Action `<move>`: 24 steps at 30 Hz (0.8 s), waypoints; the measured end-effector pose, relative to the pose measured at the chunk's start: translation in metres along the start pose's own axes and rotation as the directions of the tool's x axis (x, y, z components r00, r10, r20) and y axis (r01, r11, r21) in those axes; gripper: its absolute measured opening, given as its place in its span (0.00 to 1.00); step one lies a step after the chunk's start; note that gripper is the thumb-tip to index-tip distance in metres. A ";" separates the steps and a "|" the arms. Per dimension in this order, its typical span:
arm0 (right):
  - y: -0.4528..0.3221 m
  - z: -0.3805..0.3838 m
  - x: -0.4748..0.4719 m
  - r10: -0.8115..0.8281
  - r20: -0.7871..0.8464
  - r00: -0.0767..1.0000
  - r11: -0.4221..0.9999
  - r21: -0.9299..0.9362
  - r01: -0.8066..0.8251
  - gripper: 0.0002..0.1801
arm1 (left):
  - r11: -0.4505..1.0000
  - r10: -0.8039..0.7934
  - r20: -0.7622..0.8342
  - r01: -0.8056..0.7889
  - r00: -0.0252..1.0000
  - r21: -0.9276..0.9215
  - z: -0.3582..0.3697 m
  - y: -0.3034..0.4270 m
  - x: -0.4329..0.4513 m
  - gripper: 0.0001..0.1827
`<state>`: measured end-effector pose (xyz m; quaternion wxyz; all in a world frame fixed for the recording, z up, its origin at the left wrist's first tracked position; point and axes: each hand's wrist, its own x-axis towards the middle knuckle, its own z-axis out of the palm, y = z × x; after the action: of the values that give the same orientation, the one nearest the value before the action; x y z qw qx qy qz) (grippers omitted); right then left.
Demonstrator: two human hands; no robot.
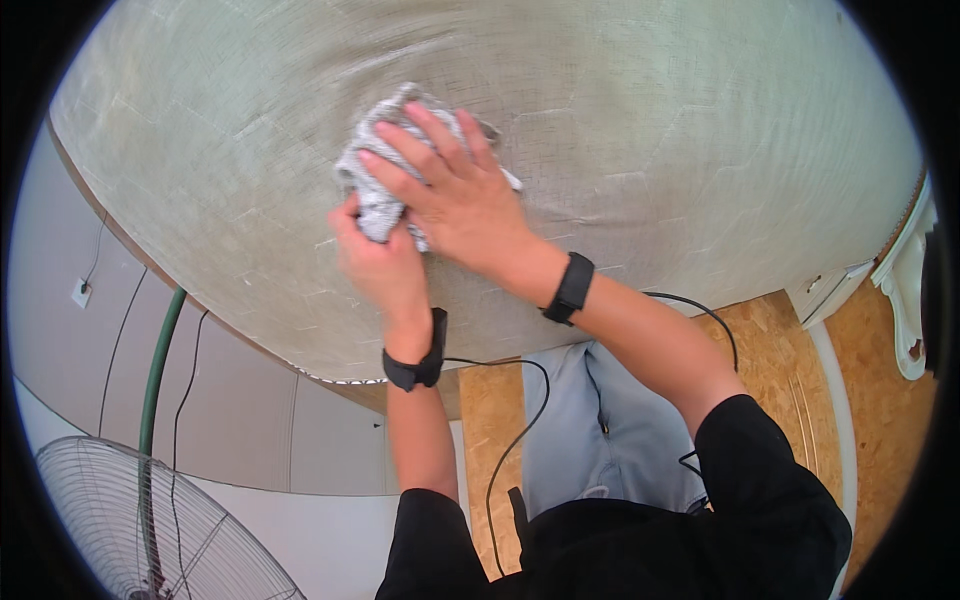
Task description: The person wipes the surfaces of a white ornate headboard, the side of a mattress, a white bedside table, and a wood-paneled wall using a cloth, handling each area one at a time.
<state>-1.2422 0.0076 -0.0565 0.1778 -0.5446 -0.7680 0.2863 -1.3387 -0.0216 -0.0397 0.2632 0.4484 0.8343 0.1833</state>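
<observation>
A crumpled grey-white cloth lies against a large surface covered in pale greenish-beige patterned fabric. My right hand presses flat on the cloth, its fingers spread over it. Just below and to the left, my left hand grips the cloth's lower edge between thumb and fingers. Both wrists wear black bands. Faint creases run through the covering around the cloth, and the part of it under the cloth is hidden.
A wire-guarded fan stands at lower left, near a green hose and thin cables. A black cable loops beside my legs over wood-chip board. White carved furniture is at right.
</observation>
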 end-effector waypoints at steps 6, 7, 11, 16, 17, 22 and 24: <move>0.011 0.001 0.034 -0.042 -0.190 0.981 0.984 0.159 0.073 0.21 | 0.999 -0.030 -0.013 0.029 0.999 -0.023 -0.001 0.031 0.038 0.12; 0.019 -0.004 0.037 -0.036 -0.190 0.981 0.984 0.163 0.067 0.21 | 0.997 -0.052 0.004 0.052 0.999 -0.051 0.001 0.041 0.043 0.13; 0.063 -0.053 0.034 -0.057 -0.142 0.988 0.998 0.003 0.058 0.25 | 0.993 0.105 0.064 -0.101 0.992 -0.061 0.041 0.082 0.039 0.14; 0.119 -0.095 -0.022 0.033 -0.201 0.979 0.978 -0.196 -0.073 0.32 | 0.931 0.359 0.276 -0.321 0.891 -0.176 0.097 0.126 -0.002 0.18; 0.129 -0.102 -0.039 0.086 -0.210 0.974 0.973 -0.194 -0.128 0.31 | 0.918 0.390 0.308 -0.341 0.868 -0.202 0.107 0.132 -0.016 0.18; 0.122 -0.103 -0.105 0.230 -0.213 0.950 0.962 -0.095 -0.255 0.32 | 0.913 0.400 0.479 -0.291 0.782 -0.287 0.109 0.119 -0.065 0.19; 0.104 -0.093 -0.118 0.275 -0.170 0.946 0.950 -0.107 -0.295 0.32 | 0.928 0.360 0.536 -0.236 0.763 -0.288 0.095 0.097 -0.079 0.21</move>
<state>-1.0712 -0.0546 -0.0460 0.1569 -0.6808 -0.6823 0.2154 -1.1820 -0.0300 -0.0405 0.5164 0.5806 0.6082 0.1620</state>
